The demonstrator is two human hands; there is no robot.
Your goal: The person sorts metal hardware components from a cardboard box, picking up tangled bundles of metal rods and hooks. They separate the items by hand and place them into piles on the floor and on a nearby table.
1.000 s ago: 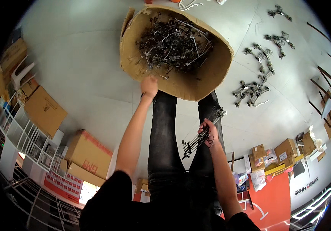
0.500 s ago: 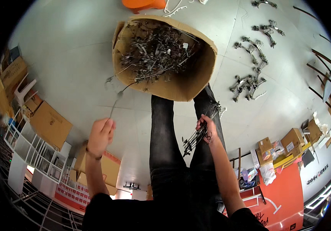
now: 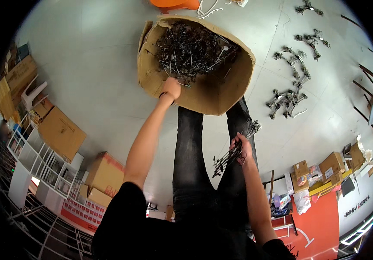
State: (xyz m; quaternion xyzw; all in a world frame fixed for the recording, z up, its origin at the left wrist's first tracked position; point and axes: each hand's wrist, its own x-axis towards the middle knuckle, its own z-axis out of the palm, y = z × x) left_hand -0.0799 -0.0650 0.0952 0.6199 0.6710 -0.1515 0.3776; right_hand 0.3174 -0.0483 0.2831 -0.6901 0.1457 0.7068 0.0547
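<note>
View: head camera, looking straight down at the floor.
Left hand (image 3: 171, 89): upper centre of the frame, arm stretched forward into the cardboard box (image 3: 234, 91); it rests on the lower edge of the tangled metal hangers (image 3: 191, 50). Fingers curled into the tangle; whether they are clamped on a piece cannot be told.
Right hand (image 3: 241, 149): centre right, over the right trouser leg. Fingers clamped on a bundle of hangers (image 3: 232, 154) that runs diagonally from lower left to upper right through the fist.
Cardboard box: open-topped, upper centre, just ahead of the person's legs, about half filled with hangers.
Sorted hanger groups (image 3: 290, 95): laid in clusters on the grey floor (image 3: 91, 60), upper right of the frame.
Closed cartons (image 3: 61, 132): left and lower left, beside a white rack (image 3: 39, 160).
Orange object (image 3: 173, 4): top edge, beyond the box.
</note>
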